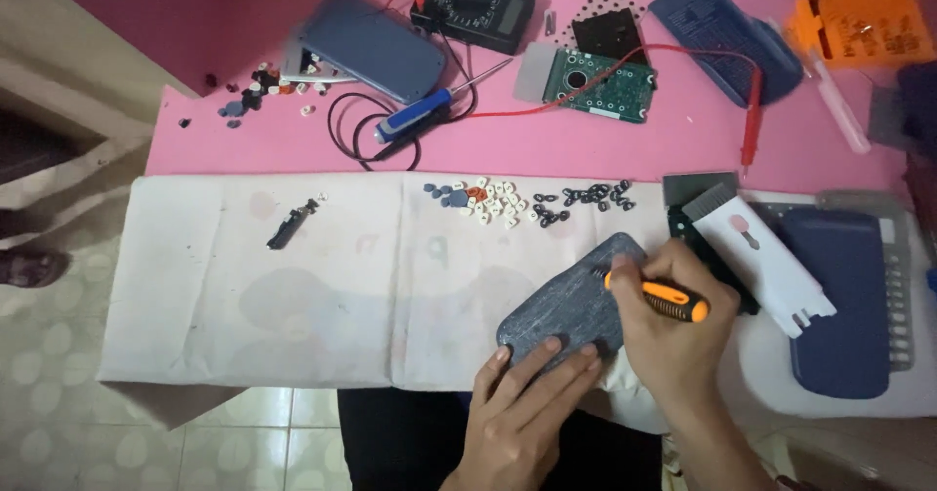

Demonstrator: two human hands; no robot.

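Pinching an orange screwdriver [659, 298], right hand [673, 330] nears scattered keycaps [493, 201]; left fingers [532, 366] spread.

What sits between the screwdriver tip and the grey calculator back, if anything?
Nothing visible. The right hand holds the orange-handled screwdriver with its tip at the grey calculator back; the left hand presses the near edge, clear of the tip.

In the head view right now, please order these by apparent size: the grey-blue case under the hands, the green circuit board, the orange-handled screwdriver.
1. Grey-blue case, largest.
2. Green circuit board, though it lies farther from the camera.
3. Orange-handled screwdriver, partly hidden in the right hand.
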